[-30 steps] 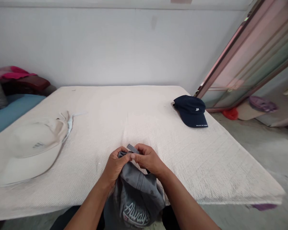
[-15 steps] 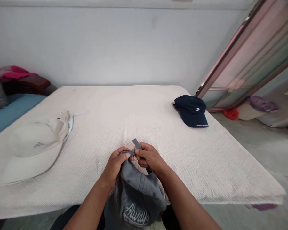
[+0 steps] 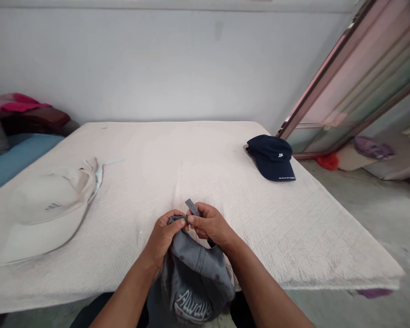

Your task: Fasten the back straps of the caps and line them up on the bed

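Note:
A grey cap (image 3: 201,269) with white "Always" lettering hangs at the table's front edge, its back opening facing up. My left hand (image 3: 166,234) pinches the cap's back edge on the left side of that opening. Close against it, my right hand (image 3: 210,223) grips the cap's strap (image 3: 192,207), whose free end sticks up above the fingers. The fingertips of both hands nearly touch, and the buckle between them is mostly hidden.
A cream cap (image 3: 51,205) lies at the left of the cloth-covered table (image 3: 157,155). Toward the back right rests a navy cap (image 3: 271,157). Behind the table is a white wall (image 3: 140,64); a glass door (image 3: 338,86) stands at the right.
My right hand has shifted slightly left, closer to my left hand, and the gap between the fingertips has narrowed. The strap end has moved a little left.

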Tool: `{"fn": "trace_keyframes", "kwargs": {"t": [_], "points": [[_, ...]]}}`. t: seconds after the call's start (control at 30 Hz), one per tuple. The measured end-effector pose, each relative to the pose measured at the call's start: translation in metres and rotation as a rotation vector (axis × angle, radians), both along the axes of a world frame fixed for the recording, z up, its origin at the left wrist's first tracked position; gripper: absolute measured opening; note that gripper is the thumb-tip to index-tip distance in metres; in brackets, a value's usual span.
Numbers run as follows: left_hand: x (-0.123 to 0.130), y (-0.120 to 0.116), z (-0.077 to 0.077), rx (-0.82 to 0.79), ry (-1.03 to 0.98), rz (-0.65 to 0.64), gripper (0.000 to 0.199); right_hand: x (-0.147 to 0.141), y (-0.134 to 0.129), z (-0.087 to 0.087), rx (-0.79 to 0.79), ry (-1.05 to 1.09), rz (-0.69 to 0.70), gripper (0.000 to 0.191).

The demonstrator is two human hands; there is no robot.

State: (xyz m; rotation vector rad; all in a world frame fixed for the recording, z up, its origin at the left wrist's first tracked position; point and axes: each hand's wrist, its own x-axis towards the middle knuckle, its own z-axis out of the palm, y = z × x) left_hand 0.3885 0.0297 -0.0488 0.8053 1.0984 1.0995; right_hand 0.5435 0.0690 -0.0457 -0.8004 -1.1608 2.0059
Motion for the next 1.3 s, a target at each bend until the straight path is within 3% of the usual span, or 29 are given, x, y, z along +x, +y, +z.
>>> {"fn": "trace_keyframes", "kwargs": {"t": [0.2, 0.47, 0.93, 1.3], "points": [[0.0018, -0.0016, 0.0015, 0.034, 0.005, -0.015, 0.010, 0.0008, -0.0008, -0.0005, 0.127, -0.174, -0.087, 0.020], [0.0024, 0.0007, 0.0036, -0.026, -0.083, 0.025, 0.012, 0.0076, 0.0004, 0.0064, -0.003, -0.041, -0.105, 0.024], [0.0010, 0.0001, 0.0071, -0.149, -0.271, 0.083, 0.013, 0.0067, -0.0005, 0.0067, -0.099, -0.058, 0.036, 0.021], [-0.0008, 0.0005, 0.0039, -0.193, -0.326, 0.028, 0.016, 0.0066, -0.0003, 0.0069, -0.104, -0.062, 0.067, 0.028]]}}
